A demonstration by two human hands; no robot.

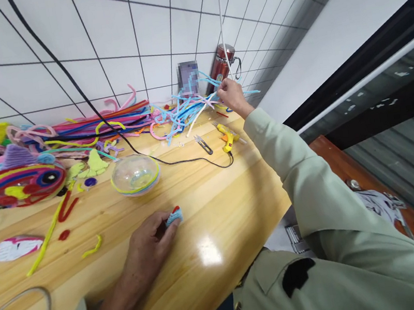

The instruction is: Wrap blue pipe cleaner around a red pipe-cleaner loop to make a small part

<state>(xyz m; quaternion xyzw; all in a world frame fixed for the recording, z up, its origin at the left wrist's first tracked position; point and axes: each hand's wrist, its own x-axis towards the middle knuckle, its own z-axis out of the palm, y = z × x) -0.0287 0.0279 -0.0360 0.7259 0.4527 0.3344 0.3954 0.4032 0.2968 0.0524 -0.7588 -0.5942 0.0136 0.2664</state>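
Observation:
Between the thumb and fingers of my left hand [149, 248] is a small light-blue, ribbed piece with a red edge [175, 216], apparently shaped from pipe cleaners. My right hand [232, 96] reaches to the far right of the table, its fingers pinched at the end of a loose heap of light-blue pipe cleaners [180, 114]. Which strand the fingers grip, I cannot make out exactly. A clear plastic bowl [135, 174] with a yellow and blue rim stands beyond my left hand. Thread snips [203, 145] and a yellow glue gun [228, 138] lie below my right hand.
A colourful pipe-cleaner fish [18, 179] sits at the left, near a pink-and-white piece [15, 248]. Bundled pipe cleaners [103, 121] line the tiled wall. A black cord [63, 67] crosses the table to the glue gun. A red flask [222, 63] stands behind my right hand.

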